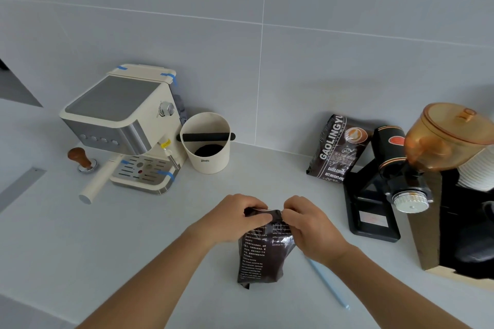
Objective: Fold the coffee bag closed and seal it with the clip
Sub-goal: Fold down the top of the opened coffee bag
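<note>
I see my left hand (235, 218) and right hand (307, 224) both pinched shut on the crumpled top of the dark printed foil coffee bag (263, 254); the long pale-blue plastic clip (327, 283) lies just right.

At lower centre the coffee bag (263, 254) is dark brown-black with rows of fine white print. The clip (327, 282) to its right is pale blue. At upper left the espresso machine (125, 125) is cream and brushed silver, with blue tape strips. The knock box (205, 141) is cream with a black bar. At right, the grinder (395, 181) is black under an amber hopper.
</note>
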Motion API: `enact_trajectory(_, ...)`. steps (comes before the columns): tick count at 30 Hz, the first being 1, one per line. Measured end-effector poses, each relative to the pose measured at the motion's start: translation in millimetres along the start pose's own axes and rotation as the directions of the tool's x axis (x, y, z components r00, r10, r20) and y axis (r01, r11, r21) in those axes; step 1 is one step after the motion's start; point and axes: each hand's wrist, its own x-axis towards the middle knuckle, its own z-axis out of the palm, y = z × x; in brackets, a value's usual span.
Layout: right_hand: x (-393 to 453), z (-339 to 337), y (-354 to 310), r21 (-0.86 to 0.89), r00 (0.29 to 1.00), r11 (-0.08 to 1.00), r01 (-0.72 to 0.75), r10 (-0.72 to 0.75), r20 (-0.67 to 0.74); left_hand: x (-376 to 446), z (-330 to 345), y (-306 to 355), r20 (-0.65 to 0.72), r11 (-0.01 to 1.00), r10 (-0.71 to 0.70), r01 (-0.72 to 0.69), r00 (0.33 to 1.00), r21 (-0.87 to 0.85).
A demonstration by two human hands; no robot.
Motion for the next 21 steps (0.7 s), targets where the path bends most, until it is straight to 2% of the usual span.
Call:
enact_trajectory(7, -4.8, 3.6, 0.0, 0.023, 0.999, 0.999, -0.046, 0.046, -0.026, 1.2, -7.0, 4.6, 0.09, 0.987, 0.077, -0.088, 0.993, 0.135)
enact_trajectory(13, -6.6, 6.8, -1.0, 0.096, 0.995, 0.991, -0.095, 0.098, -0.028, 4.1, -6.1, 4.7, 0.121, 0.927, 0.156, -0.187, 0.98, 0.324)
enact_trajectory(21, -13.7, 8.9, 0.9, 0.193, 0.974, 0.955, -0.226, 0.221, 0.05, -0.1, 3.4, -6.7, 0.086, 0.899, 0.224, -0.24, 0.971, 0.367)
